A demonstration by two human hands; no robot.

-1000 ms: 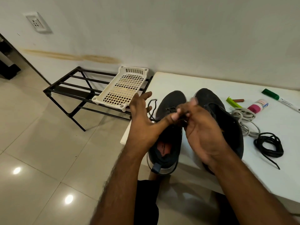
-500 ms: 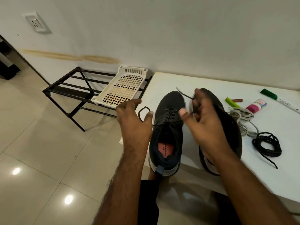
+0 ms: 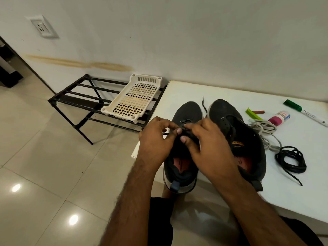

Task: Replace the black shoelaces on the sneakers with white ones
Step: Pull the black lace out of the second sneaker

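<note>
Hands: left hand (image 3: 156, 139) and right hand (image 3: 211, 144) both pinch black lace (image 3: 184, 126) over left sneaker (image 3: 186, 114) eyelets (fingers curled tight)
Sneakers: side by side on white table (image 3: 221, 91), right sneaker (image 3: 248, 139) unlaced
Laces: white laces (image 3: 264, 128) beside right sneaker; removed black lace (image 3: 291, 159) coiled nearby

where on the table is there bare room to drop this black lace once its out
Bare table behind the sneaker toes up to the wall, and near the front edge right of the coiled black lace. Crowded: between the right sneaker and marker, with the white laces.
</note>
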